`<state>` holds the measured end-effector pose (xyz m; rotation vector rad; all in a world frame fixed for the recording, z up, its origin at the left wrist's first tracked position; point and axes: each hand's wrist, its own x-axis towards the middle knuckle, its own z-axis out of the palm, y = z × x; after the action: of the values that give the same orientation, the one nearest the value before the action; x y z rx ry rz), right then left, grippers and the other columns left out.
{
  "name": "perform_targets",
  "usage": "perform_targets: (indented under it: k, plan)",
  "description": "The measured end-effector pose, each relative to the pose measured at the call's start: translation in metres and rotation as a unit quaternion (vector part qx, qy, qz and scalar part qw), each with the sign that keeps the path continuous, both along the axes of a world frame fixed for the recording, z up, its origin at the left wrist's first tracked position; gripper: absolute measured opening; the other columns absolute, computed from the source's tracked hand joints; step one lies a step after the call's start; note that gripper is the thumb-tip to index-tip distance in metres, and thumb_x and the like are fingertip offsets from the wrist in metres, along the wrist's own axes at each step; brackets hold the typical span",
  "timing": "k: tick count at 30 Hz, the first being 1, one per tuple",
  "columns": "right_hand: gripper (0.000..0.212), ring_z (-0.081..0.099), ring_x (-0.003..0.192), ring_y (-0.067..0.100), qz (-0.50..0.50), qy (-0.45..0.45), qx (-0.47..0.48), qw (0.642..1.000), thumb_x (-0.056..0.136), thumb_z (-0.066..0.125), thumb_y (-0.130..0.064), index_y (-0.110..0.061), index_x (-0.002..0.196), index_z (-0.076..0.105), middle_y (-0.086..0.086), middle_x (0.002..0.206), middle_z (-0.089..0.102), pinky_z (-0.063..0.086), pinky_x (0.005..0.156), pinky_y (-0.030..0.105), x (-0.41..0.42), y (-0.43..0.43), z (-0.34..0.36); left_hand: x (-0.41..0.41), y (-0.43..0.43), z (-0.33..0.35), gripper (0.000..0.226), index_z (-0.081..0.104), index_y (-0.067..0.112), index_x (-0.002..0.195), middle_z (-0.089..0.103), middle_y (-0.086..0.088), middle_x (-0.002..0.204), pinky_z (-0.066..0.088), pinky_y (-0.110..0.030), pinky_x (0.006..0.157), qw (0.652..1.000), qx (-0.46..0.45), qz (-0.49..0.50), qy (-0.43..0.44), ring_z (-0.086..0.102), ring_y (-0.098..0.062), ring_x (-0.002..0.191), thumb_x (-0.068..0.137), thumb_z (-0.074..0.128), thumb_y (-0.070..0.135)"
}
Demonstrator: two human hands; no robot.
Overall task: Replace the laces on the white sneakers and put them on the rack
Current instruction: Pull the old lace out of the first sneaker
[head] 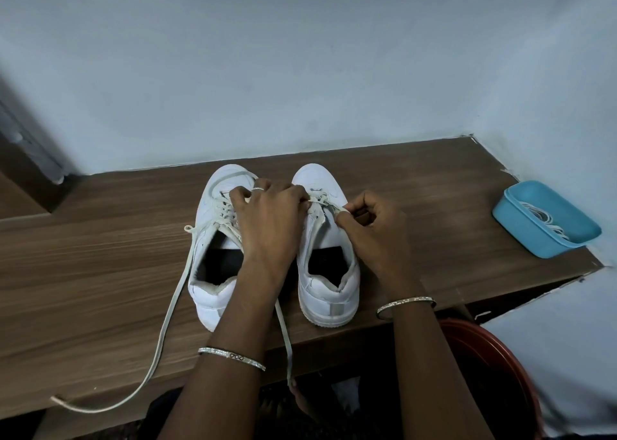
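Both hands work at the right sneaker (329, 292), which stands beside the left sneaker (230, 181) on the wooden tabletop (100, 272), toes towards the wall. The left hand (267, 219) reaches across, its fingers (293, 191) curled tight on the lace (322, 201) near the toe. The right hand (374, 229) pinches the same lace between thumb and forefinger. The left sneaker's loose lace (172, 306) trails off the tabletop edge. White spare laces (542, 214) lie in a blue tray (521, 219) well to the right.
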<state>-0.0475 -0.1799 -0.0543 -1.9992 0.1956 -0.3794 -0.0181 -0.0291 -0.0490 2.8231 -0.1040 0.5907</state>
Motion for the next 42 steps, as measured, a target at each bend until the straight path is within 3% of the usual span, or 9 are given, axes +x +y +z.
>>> perform_targets:
  k: [10,16,22,24,26,29,32,39,42]
  plan:
    - [0.013,0.058,0.055,-0.001,0.004,-0.009,0.009,1.0,0.08,0.077,-0.012,-0.016,0.072,0.067,-0.01,0.06,0.065,0.045,0.053,0.011,0.0,0.0,-0.001,-0.003,0.026,0.019,0.022,0.064,0.007,0.078,0.067,-0.018,0.082,0.036,-0.045,0.085,0.966,-0.093,0.241,-0.025,0.061,-0.039,0.085,0.086,0.05,0.022]
    - [0.014,0.058,0.054,-0.001,0.008,-0.009,0.011,1.0,0.08,0.077,-0.012,-0.016,0.072,0.067,-0.009,0.061,0.066,0.044,0.052,0.011,-0.001,-0.002,0.0,0.004,0.054,0.017,0.029,0.066,0.005,0.094,0.069,-0.021,0.093,0.04,-0.046,0.087,0.944,-0.135,0.299,-0.028,0.064,-0.043,0.089,0.09,0.049,0.027]
    - [0.017,0.059,0.066,0.001,0.017,-0.016,-0.001,1.0,0.078,0.072,-0.009,-0.021,0.091,0.069,-0.009,0.082,0.068,0.047,0.061,0.015,0.005,0.006,-0.002,0.002,0.054,0.019,0.029,0.069,0.015,0.109,0.07,-0.016,0.1,0.037,-0.045,0.089,0.967,-0.116,0.226,-0.016,0.062,-0.041,0.098,0.086,0.058,0.027]
    - [0.031,0.06,0.081,0.003,0.048,-0.022,-0.04,0.998,0.079,0.068,-0.01,-0.028,0.104,0.067,-0.011,0.098,0.065,0.049,0.07,0.021,0.007,0.01,-0.005,0.004,0.052,0.02,0.033,0.068,0.017,0.11,0.068,-0.01,0.104,0.041,-0.045,0.088,0.983,-0.127,0.125,-0.049,0.061,-0.037,0.101,0.082,0.058,0.031]
    - [0.039,0.06,0.094,0.009,0.068,-0.039,-0.111,0.991,0.08,0.064,-0.009,-0.03,0.112,0.067,-0.011,0.11,0.062,0.051,0.08,0.028,0.008,0.014,-0.006,0.005,0.049,0.02,0.024,0.068,0.018,0.09,0.068,-0.001,0.088,0.05,-0.04,0.077,0.983,-0.173,-0.022,-0.059,0.063,-0.027,0.086,0.081,0.06,0.038]
    - [0.038,0.06,0.104,0.018,0.081,-0.054,-0.186,0.978,0.079,0.053,-0.02,-0.024,0.112,0.071,-0.006,0.112,0.061,0.05,0.084,0.035,0.011,0.021,-0.005,0.002,0.039,0.019,0.034,0.061,0.022,0.068,0.063,0.008,0.064,0.051,-0.034,0.062,0.964,-0.211,-0.144,0.07,0.061,-0.01,0.066,0.079,0.074,0.052]
    - [0.039,0.059,0.104,0.021,0.076,-0.038,-0.231,0.969,0.074,0.06,-0.014,-0.021,0.11,0.071,-0.002,0.111,0.063,0.046,0.076,0.033,0.011,0.022,-0.004,0.0,0.032,0.014,0.038,0.064,0.026,0.066,0.066,0.01,0.064,0.052,-0.03,0.063,0.953,-0.205,-0.171,0.144,0.062,-0.001,0.064,0.069,0.08,0.06]
    - [0.027,0.062,0.096,0.022,0.018,-0.05,-0.259,0.964,0.078,0.071,-0.011,-0.026,0.1,0.071,-0.005,0.101,0.069,0.049,0.071,0.036,0.017,0.027,-0.008,-0.005,0.032,0.023,0.015,0.071,0.018,0.075,0.069,0.006,0.061,0.043,-0.011,0.055,0.928,-0.233,-0.199,0.212,0.062,0.001,0.055,0.08,0.08,0.029]
    - [0.015,0.064,0.089,0.02,-0.005,-0.064,-0.256,0.965,0.079,0.071,-0.016,-0.026,0.09,0.07,-0.007,0.092,0.071,0.051,0.069,0.037,0.021,0.028,-0.008,-0.007,0.031,0.027,0.014,0.068,0.004,0.075,0.07,-0.004,0.059,0.051,-0.019,0.048,0.905,-0.288,-0.191,0.249,0.067,-0.007,0.05,0.084,0.075,0.013]
